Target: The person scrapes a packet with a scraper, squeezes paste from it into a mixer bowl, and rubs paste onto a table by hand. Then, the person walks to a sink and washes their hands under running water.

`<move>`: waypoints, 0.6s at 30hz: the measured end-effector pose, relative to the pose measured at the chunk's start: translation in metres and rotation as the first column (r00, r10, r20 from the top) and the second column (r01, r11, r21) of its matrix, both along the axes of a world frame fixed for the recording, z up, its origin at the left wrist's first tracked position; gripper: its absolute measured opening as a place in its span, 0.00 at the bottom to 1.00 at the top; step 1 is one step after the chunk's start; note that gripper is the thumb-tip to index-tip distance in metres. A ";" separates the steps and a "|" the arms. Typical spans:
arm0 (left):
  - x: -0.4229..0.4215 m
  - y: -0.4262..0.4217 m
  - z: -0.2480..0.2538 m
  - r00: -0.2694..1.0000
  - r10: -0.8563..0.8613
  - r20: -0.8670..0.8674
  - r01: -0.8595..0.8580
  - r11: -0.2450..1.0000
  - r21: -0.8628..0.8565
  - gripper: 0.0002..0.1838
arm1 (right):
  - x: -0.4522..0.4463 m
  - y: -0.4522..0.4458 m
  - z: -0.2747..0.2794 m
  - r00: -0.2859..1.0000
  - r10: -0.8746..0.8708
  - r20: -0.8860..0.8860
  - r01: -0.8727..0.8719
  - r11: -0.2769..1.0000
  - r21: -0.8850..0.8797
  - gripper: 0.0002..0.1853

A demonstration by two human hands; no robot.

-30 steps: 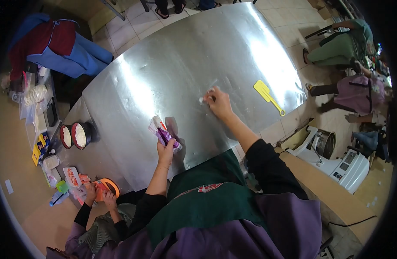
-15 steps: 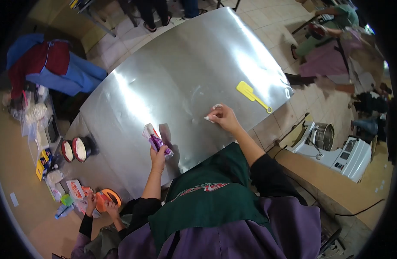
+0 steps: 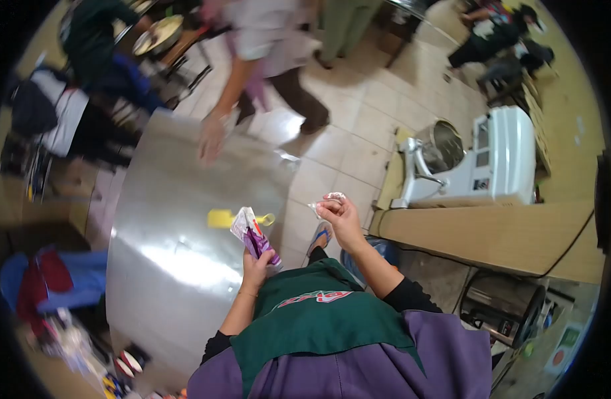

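Observation:
In my left hand (image 3: 255, 271) is a purple and white packet (image 3: 250, 233), its fingers wrapped round the lower end and the white end pointing up. My right hand (image 3: 343, 218) is closed in a pinch on a small whitish scrap (image 3: 316, 210), too small to name exactly. Some white stuff shows on its fingers. Behind the packet, a yellow spatula (image 3: 219, 218) lies on the metal table (image 3: 166, 266); the packet covers its middle. My right hand is off the table's edge, above the floor.
A co-worker's gloved hand (image 3: 213, 136) reaches over the table's far edge, blurred. To the right, a white mixer (image 3: 505, 156) with a metal bowl (image 3: 441, 146) stands by a wooden counter (image 3: 505, 233). Two red-rimmed round pans (image 3: 128, 363) sit at lower left.
My view has swung to the right, toward the mixer. The packet and the scrap stay in my hands. A co-worker now stands at the table's far edge.

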State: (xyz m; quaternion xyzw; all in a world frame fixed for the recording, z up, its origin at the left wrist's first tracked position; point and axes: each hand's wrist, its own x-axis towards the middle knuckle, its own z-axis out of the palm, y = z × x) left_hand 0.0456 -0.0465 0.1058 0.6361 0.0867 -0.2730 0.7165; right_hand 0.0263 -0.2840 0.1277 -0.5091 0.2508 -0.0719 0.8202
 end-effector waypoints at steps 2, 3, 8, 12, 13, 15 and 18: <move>0.021 -0.079 0.019 0.996 -0.060 -0.067 0.054 0.995 -0.084 0.20 | 0.000 -0.054 0.011 0.994 -0.106 -0.010 0.106 0.994 -0.025 0.16; 0.033 -0.112 0.030 0.995 -0.056 -0.082 0.047 0.992 -0.115 0.18 | 0.007 -0.077 0.018 0.988 -0.153 -0.032 0.152 0.987 -0.042 0.16; 0.079 -0.247 0.030 0.975 -0.206 -0.084 0.186 0.962 -0.200 0.16 | 0.024 -0.203 0.013 0.934 -0.357 -0.013 0.355 0.931 -0.086 0.16; 0.127 -0.327 0.036 0.964 -0.267 -0.009 0.264 0.956 -0.127 0.19 | 0.070 -0.263 0.023 0.915 -0.403 -0.038 0.400 0.914 -0.065 0.15; 0.140 -0.346 0.035 0.952 -0.305 0.037 0.307 0.944 -0.116 0.20 | 0.083 -0.277 0.018 0.914 -0.405 -0.034 0.402 0.913 -0.066 0.15; 0.171 -0.389 0.028 0.933 -0.358 0.045 0.361 0.925 -0.122 0.23 | 0.114 -0.308 0.009 0.919 -0.395 -0.006 0.395 0.918 0.043 0.15; 0.220 -0.459 0.007 0.916 -0.391 0.090 0.401 0.896 -0.189 0.28 | 0.165 -0.352 0.022 0.897 -0.443 0.019 0.442 0.897 0.013 0.14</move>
